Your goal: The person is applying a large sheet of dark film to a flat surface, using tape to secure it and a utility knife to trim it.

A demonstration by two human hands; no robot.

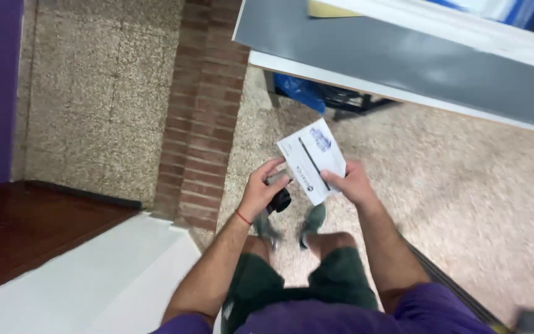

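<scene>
Right hand (352, 183) pinching the lower right edge of a white rectangular packet (312, 159), thumb on its printed face, fingers behind. The packet is held in the air, tilted, above the speckled floor (465, 185) and in front of the person's knees. Left hand (262, 189) closed around a small black object (280, 200), too blurred to identify, fingertips touching the packet's lower left edge. A thin red band (243, 217) circles the left wrist. Brick column (202, 124) to the left; grey-and-white table edge (403, 59) above.
</scene>
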